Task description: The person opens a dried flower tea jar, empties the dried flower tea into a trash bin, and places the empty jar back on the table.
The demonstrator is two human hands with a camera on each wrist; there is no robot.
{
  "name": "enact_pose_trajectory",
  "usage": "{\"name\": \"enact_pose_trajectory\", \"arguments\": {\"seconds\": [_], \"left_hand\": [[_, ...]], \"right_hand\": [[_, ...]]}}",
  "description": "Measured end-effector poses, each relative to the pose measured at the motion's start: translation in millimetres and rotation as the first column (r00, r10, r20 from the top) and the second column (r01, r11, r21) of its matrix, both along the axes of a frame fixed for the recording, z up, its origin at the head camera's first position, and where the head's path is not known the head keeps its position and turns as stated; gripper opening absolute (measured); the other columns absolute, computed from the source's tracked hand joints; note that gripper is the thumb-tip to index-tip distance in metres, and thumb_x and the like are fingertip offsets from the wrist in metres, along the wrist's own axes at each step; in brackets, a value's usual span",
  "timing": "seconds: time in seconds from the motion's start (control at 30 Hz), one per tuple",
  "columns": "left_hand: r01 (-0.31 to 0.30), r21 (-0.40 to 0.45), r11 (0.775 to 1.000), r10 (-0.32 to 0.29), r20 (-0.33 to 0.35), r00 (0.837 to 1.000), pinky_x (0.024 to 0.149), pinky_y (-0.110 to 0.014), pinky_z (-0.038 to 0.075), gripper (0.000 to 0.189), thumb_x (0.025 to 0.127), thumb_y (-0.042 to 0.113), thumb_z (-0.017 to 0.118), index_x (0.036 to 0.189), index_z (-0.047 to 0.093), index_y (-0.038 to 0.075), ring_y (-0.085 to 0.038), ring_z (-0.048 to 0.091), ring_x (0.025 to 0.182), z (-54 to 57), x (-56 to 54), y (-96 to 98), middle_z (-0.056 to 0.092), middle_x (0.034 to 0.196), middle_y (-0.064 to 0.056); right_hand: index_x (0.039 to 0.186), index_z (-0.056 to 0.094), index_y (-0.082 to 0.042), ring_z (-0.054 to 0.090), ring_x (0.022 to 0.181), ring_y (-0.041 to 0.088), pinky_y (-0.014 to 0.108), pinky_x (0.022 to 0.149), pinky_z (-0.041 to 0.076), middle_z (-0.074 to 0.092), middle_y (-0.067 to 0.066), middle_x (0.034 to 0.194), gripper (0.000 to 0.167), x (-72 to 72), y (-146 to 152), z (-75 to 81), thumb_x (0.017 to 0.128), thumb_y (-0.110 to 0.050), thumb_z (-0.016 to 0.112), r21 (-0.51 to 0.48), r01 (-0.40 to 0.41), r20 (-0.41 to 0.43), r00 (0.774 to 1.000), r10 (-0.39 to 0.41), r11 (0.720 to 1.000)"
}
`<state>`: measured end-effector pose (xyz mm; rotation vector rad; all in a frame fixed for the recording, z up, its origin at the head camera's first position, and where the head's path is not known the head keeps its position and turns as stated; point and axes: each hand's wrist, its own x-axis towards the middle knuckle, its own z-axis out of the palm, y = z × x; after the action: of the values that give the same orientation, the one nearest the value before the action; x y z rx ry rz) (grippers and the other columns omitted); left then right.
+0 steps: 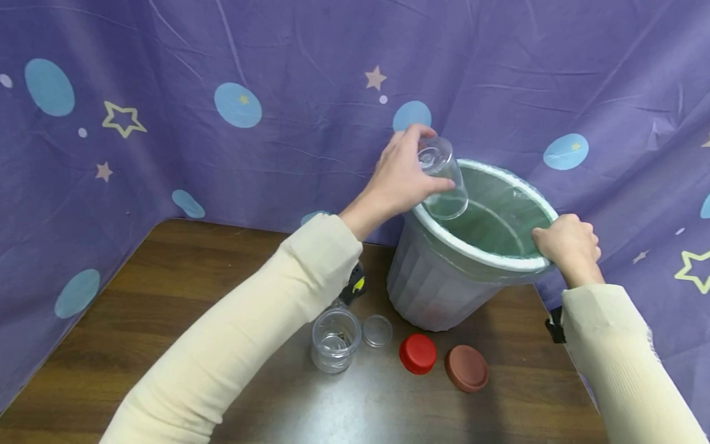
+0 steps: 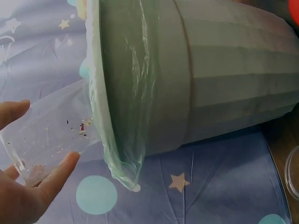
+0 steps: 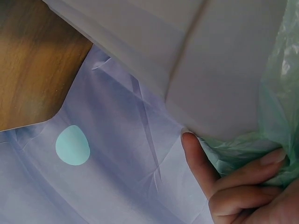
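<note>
In the head view, my left hand (image 1: pixel 402 169) grips a clear plastic jar (image 1: pixel 452 200) by its base end, with the mouth tipped down over the opening of a trash can. Small dark and reddish bits (image 2: pixel 83 128) show in the jar (image 2: pixel 51 126) in the left wrist view. The grey ribbed trash can (image 1: pixel 427 283) leans on the table, lined with a thin green bag (image 1: pixel 499 216) folded over its rim. My right hand (image 1: pixel 571 243) holds the can's rim and bag at the right side; in the right wrist view its fingers (image 3: pixel 243 179) curl at the bag's edge.
On the wooden table (image 1: pixel 183 296), before the can, stand another clear jar (image 1: pixel 334 342) and a clear lid (image 1: pixel 377 331). Beside them lie a red lid (image 1: pixel 418 353) and a brownish-red lid (image 1: pixel 466 368). A purple patterned cloth (image 1: pixel 310 74) hangs behind.
</note>
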<state>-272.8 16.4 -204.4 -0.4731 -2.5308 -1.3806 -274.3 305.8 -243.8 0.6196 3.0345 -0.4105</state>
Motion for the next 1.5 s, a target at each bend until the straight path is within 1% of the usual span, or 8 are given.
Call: {"name": "enact_pose_trajectory", "arguments": {"seconds": [0.2, 0.33, 0.7, 0.9, 1.07, 1.23, 1.33, 1.5], "left_hand": [[0.000, -0.061, 0.998, 0.002, 0.044, 0.999, 0.102, -0.033, 0.044, 0.078, 0.077, 0.032, 0.082, 0.144, 0.045, 0.018, -0.019, 0.050, 0.120, -0.8, 1.3, 5.6, 0.051, 0.136, -0.006], [-0.020, -0.099, 0.995, 0.023, 0.024, 0.999, 0.101, -0.033, 0.044, 0.079, 0.079, 0.034, 0.081, 0.146, 0.044, 0.018, -0.018, 0.051, 0.120, -2.4, 3.4, 9.5, 0.050, 0.137, -0.007], [0.132, -0.199, 0.971, -0.151, -0.082, 0.985, 0.106, -0.031, 0.043, 0.082, 0.082, 0.020, 0.076, 0.153, 0.036, 0.022, -0.016, 0.048, 0.127, -1.6, 7.8, 18.3, 0.043, 0.146, -0.006], [0.274, -0.243, 0.930, -0.304, -0.097, 0.948, 0.097, -0.026, 0.045, 0.076, 0.076, 0.007, 0.075, 0.145, 0.048, 0.023, -0.015, 0.050, 0.121, -6.5, 2.2, 12.7, 0.048, 0.140, -0.006], [0.403, -0.209, 0.891, -0.432, -0.122, 0.894, 0.092, -0.023, 0.045, 0.071, 0.071, -0.003, 0.070, 0.137, 0.057, 0.021, -0.015, 0.051, 0.117, -8.6, 0.9, 12.0, 0.052, 0.135, -0.005], [0.455, -0.218, 0.863, -0.491, -0.158, 0.856, 0.097, -0.020, 0.041, 0.067, 0.071, -0.009, 0.064, 0.134, 0.060, 0.016, -0.015, 0.048, 0.121, -10.2, 0.7, 12.7, 0.053, 0.135, -0.005], [0.447, -0.211, 0.869, -0.482, -0.155, 0.863, 0.097, -0.021, 0.041, 0.067, 0.071, -0.008, 0.065, 0.134, 0.059, 0.015, -0.014, 0.048, 0.121, -10.7, 0.9, 11.3, 0.053, 0.135, -0.004], [0.403, -0.168, 0.900, -0.426, -0.136, 0.894, 0.097, -0.025, 0.043, 0.070, 0.071, -0.006, 0.071, 0.135, 0.056, 0.018, -0.015, 0.050, 0.120, -11.8, 1.8, 7.2, 0.052, 0.134, -0.004]], "right_hand": [[0.125, 0.042, 0.022, 0.043, 0.117, 0.059, 0.064, 0.093, 0.042, 0.042, 0.046, 0.126, 0.063, 0.4, 0.1, 0.0, 0.086, -0.028, 0.043, -0.001, 0.004, 0.009, 1.000, -0.004, 1.000], [0.124, 0.042, 0.021, 0.043, 0.116, 0.059, 0.064, 0.093, 0.042, 0.043, 0.046, 0.126, 0.062, 0.5, -0.1, -0.2, 0.086, -0.028, 0.043, -0.002, 0.003, 0.004, 1.000, -0.003, 1.000], [0.122, 0.044, 0.021, 0.043, 0.115, 0.060, 0.065, 0.093, 0.042, 0.043, 0.046, 0.125, 0.060, 1.7, 1.0, -0.8, 0.086, -0.027, 0.043, -0.011, -0.003, -0.007, 1.000, 0.003, 1.000], [0.123, 0.043, 0.022, 0.043, 0.116, 0.060, 0.065, 0.093, 0.042, 0.043, 0.046, 0.125, 0.061, 0.9, 0.6, -1.1, 0.086, -0.027, 0.043, -0.010, -0.002, -0.009, 1.000, 0.002, 1.000], [0.124, 0.042, 0.022, 0.043, 0.116, 0.060, 0.065, 0.093, 0.042, 0.043, 0.046, 0.125, 0.062, 0.1, -0.1, -1.3, 0.086, -0.027, 0.043, -0.006, 0.000, -0.008, 1.000, 0.000, 1.000], [0.125, 0.042, 0.022, 0.043, 0.117, 0.060, 0.065, 0.093, 0.042, 0.043, 0.047, 0.126, 0.063, -0.7, -0.7, -1.6, 0.086, -0.028, 0.043, -0.003, 0.005, -0.013, 1.000, -0.005, 1.000], [0.125, 0.042, 0.022, 0.043, 0.117, 0.060, 0.065, 0.093, 0.042, 0.043, 0.047, 0.127, 0.063, -0.5, -0.6, -1.5, 0.086, -0.027, 0.043, -0.004, 0.007, -0.012, 1.000, -0.007, 1.000], [0.123, 0.043, 0.022, 0.043, 0.116, 0.060, 0.065, 0.092, 0.042, 0.043, 0.047, 0.125, 0.062, -0.1, 0.0, -0.9, 0.085, -0.027, 0.043, -0.006, 0.002, -0.015, 1.000, -0.002, 1.000]]}}
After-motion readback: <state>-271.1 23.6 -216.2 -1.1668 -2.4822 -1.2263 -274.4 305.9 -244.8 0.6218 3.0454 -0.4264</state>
